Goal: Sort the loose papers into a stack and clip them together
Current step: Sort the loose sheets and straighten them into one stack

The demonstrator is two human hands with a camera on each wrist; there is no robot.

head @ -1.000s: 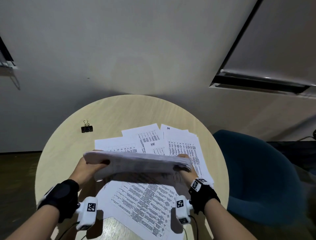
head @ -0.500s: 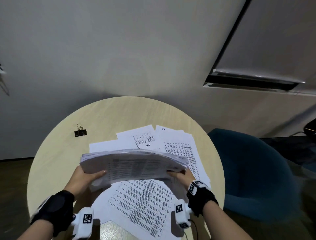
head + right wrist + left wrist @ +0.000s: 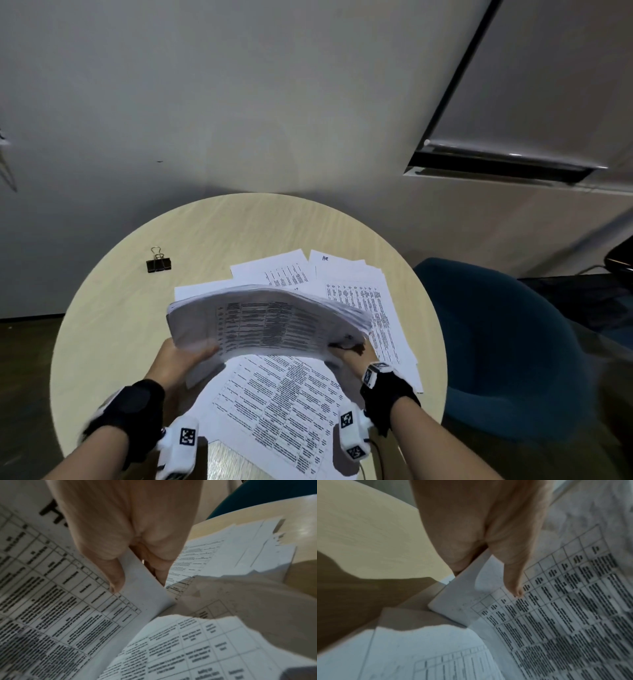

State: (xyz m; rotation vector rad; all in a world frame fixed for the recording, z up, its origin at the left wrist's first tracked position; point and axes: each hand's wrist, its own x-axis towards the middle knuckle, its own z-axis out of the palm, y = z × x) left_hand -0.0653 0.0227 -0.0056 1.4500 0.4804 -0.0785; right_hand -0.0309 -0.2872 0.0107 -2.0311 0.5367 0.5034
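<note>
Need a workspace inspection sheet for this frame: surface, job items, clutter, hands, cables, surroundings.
Surface: round light-wood table, papers over its middle and right.
Job's things: thick bowed stack of printed papers held above the table; loose printed sheets lying underneath and behind; black binder clip far left, apart from the papers.
Clutter: nothing seen.
Grippers: left hand grips the stack's left end; right hand grips its right end.
Cables: thin black wire from the right wrist camera.
Surroundings: dark teal chair on the right, grey wall behind.
</note>
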